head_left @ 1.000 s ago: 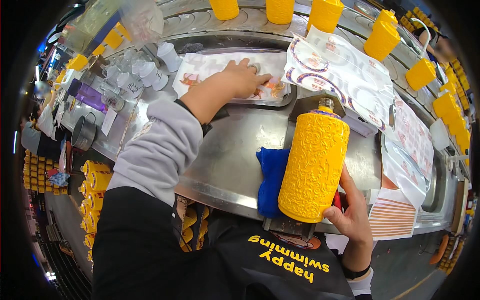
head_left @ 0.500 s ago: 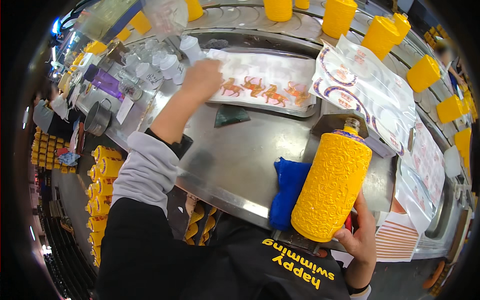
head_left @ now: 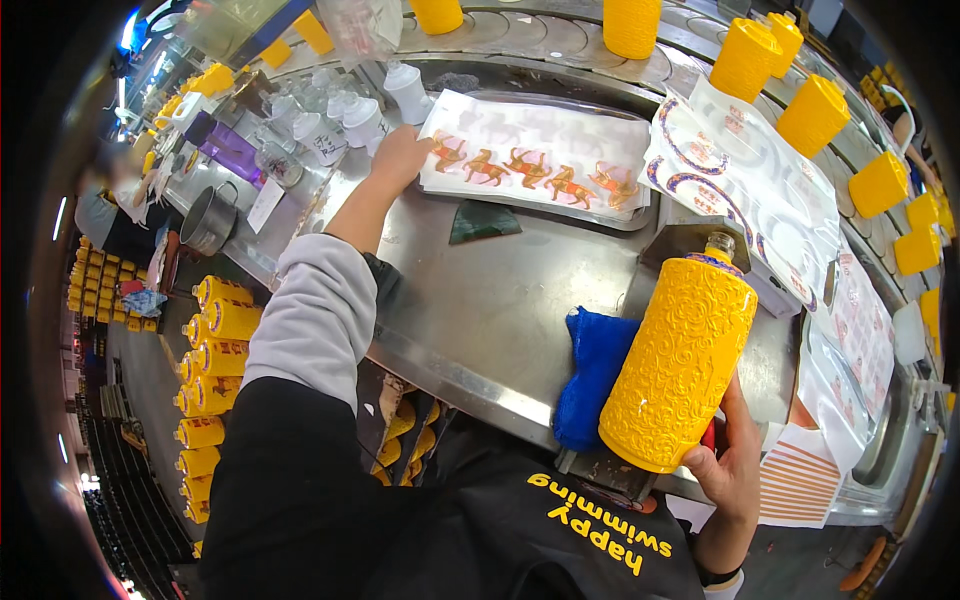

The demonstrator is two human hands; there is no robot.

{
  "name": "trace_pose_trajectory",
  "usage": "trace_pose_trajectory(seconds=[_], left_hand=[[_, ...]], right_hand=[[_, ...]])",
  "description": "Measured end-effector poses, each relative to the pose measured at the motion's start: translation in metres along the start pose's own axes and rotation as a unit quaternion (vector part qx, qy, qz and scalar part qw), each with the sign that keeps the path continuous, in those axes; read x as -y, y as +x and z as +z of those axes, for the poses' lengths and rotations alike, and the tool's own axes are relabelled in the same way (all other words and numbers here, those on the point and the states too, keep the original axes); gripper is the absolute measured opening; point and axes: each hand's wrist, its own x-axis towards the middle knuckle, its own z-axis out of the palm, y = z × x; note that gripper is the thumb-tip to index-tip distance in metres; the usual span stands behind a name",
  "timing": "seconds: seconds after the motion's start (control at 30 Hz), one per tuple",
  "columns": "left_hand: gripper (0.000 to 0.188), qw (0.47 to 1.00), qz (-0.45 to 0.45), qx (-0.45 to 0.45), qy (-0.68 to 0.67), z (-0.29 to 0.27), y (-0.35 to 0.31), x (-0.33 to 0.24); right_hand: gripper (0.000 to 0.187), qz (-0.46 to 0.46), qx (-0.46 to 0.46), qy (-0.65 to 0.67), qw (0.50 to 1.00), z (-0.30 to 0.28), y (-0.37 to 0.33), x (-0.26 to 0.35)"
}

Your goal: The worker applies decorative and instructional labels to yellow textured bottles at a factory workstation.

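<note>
My left hand [head_left: 402, 160] is at the left edge of a white decal sheet [head_left: 545, 145] printed with a row of brown and orange horses. Its fingers are closed at that edge, the tips partly hidden. The sheet lies on a metal tray [head_left: 620, 222]. With my right hand [head_left: 733, 460] I grip the lower end of a yellow embossed bottle [head_left: 680, 365], thumb near its base and fingers behind it. This bottle leans, its clear glass neck [head_left: 718, 245] pointing away from me, over a metal stand [head_left: 610, 472]. Something red shows beside my right fingers.
A blue cloth [head_left: 592, 385] lies left of the bottle, and a dark green flat piece [head_left: 484, 222] below the tray. Patterned decal sheets [head_left: 735, 165] are at right. White bottles [head_left: 405, 92], a purple bottle [head_left: 228, 150] and a metal pot [head_left: 208, 222] stand left. Yellow bottles [head_left: 745, 60] line the conveyor.
My left hand has shifted left relative to the decal sheet, uncovering more of the leftmost horse. The whole view has moved slightly. My right hand still holds the yellow bottle.
</note>
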Motion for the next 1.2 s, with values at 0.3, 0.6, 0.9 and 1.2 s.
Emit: trace_pose_trajectory(seconds=[0.3,0.6,0.9,1.2], left_hand=[[0.052,0.995,0.009,0.027,-0.098,0.002,0.000,-0.003],[0.047,0.997,0.064,-0.051,-0.005,0.007,0.009,0.009],[0.042,0.993,0.005,-0.069,-0.092,0.004,-0.005,-0.004],[0.026,0.964,0.032,-0.213,-0.157,-0.004,0.003,0.007]], right_hand=[[0.106,-0.027,-0.001,-0.022,0.999,0.001,0.001,-0.003],[0.103,-0.046,-0.006,-0.042,0.998,0.000,0.000,-0.004],[0.102,-0.042,-0.005,-0.064,0.997,0.001,-0.001,0.001],[0.092,-0.067,-0.024,-0.082,0.994,-0.003,-0.007,0.002]])
